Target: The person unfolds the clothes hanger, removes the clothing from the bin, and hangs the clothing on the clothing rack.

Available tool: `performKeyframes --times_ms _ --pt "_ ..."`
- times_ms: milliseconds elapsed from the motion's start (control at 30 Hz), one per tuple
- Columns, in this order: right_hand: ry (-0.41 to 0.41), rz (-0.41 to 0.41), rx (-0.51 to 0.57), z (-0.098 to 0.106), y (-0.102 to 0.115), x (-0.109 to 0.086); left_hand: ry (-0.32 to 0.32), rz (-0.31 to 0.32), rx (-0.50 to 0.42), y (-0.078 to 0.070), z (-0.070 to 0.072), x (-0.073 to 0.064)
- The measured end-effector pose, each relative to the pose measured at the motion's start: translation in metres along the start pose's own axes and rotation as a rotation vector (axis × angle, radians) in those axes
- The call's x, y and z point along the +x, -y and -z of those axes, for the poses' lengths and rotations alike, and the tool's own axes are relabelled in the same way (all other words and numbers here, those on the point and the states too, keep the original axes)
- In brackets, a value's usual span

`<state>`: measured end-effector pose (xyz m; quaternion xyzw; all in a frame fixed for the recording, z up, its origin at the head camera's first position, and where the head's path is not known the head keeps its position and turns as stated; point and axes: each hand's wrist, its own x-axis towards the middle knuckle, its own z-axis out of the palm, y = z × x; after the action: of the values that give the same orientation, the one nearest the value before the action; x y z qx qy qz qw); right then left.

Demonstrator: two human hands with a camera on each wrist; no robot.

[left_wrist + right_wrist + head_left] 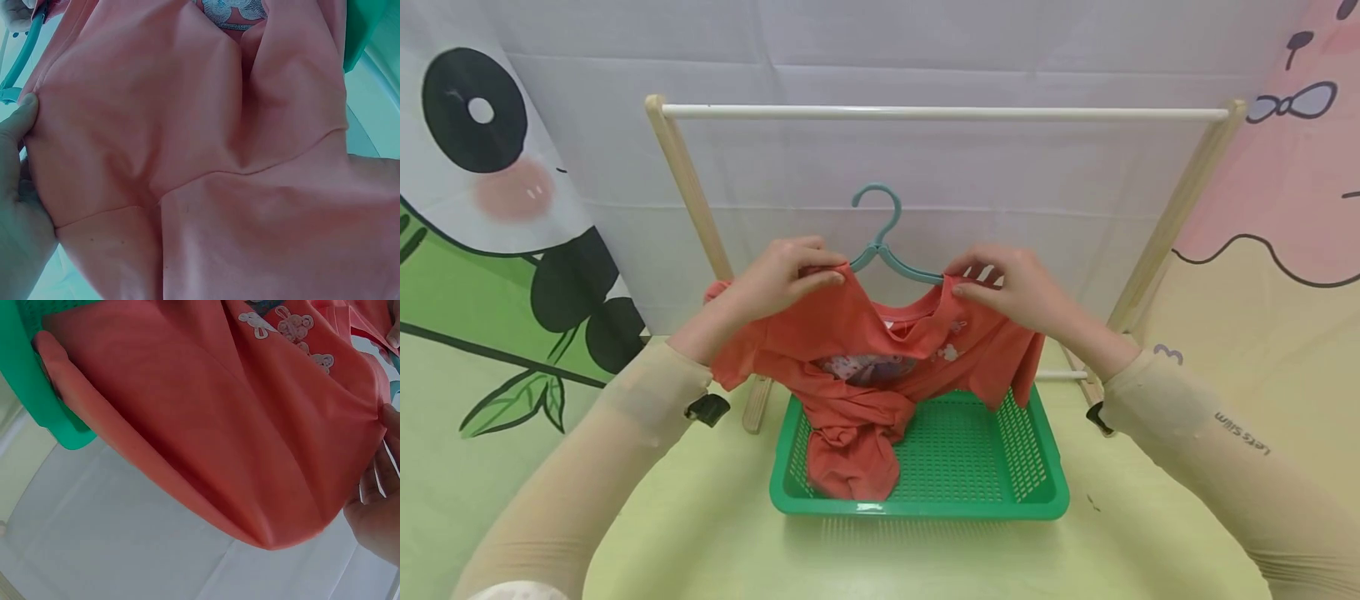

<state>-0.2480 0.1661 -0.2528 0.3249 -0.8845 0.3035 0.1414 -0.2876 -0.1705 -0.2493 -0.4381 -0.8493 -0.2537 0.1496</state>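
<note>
A coral-red T-shirt (pixel 865 333) with a printed picture and small light appliqués hangs between the two hands, its lower part bunched in the green basket (pixel 925 508). Inside its neck is a teal hanger (pixel 891 221), hook upward, with the arm ends hidden under the shoulders. My left hand (pixel 786 279) pinches the shirt's left shoulder beside the neckline. On the other side my right hand (pixel 1011 283) pinches the right shoulder between thumb and fingers. In the left wrist view the thumb presses on the cloth near the hanger; the right wrist view shows a sleeve hanging below the right hand.
Behind the basket stands a rack with a white rail (pixel 940 112) and wooden side posts (pixel 1180 221). The basket rests on a pale yellow table (pixel 700 533). A cloth backdrop with cartoon figures surrounds it.
</note>
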Motion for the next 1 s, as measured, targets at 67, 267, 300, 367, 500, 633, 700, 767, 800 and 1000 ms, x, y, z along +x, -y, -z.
performKeyframes --times_ms 67,267,300,367,500,633,700,767,800,1000 --pt "-0.017 -0.001 0.003 -0.002 -0.001 0.0 -0.01 -0.007 -0.002 0.0 -0.001 0.0" --pt "-0.093 -0.011 -0.017 -0.01 -0.003 0.0 -0.036 -0.008 -0.033 0.001 -0.005 0.001" --pt "-0.105 -0.013 -0.019 -0.011 -0.004 0.0 -0.038 -0.004 -0.039 0.001 -0.006 0.001" --pt "-0.12 -0.009 -0.022 -0.012 -0.003 -0.001 -0.043 0.007 -0.049 0.001 -0.007 0.001" --pt "-0.124 0.022 -0.046 -0.012 -0.002 -0.002 -0.041 0.034 -0.052 -0.001 -0.008 0.002" --pt "-0.129 0.041 -0.069 -0.01 -0.001 -0.004 -0.03 0.047 -0.052 -0.002 -0.008 0.004" --pt "-0.143 0.039 -0.085 -0.007 -0.001 -0.005 -0.025 0.055 -0.062 -0.002 -0.007 0.006" --pt "-0.158 0.036 -0.108 -0.004 -0.002 -0.006 -0.016 0.062 -0.07 -0.002 -0.006 0.008" --pt "-0.166 0.036 -0.123 -0.003 -0.002 -0.007 -0.006 0.065 -0.073 -0.001 -0.004 0.009" --pt "-0.203 0.033 -0.157 0.006 -0.006 -0.015 0.059 0.102 -0.1 0.001 0.002 0.007"
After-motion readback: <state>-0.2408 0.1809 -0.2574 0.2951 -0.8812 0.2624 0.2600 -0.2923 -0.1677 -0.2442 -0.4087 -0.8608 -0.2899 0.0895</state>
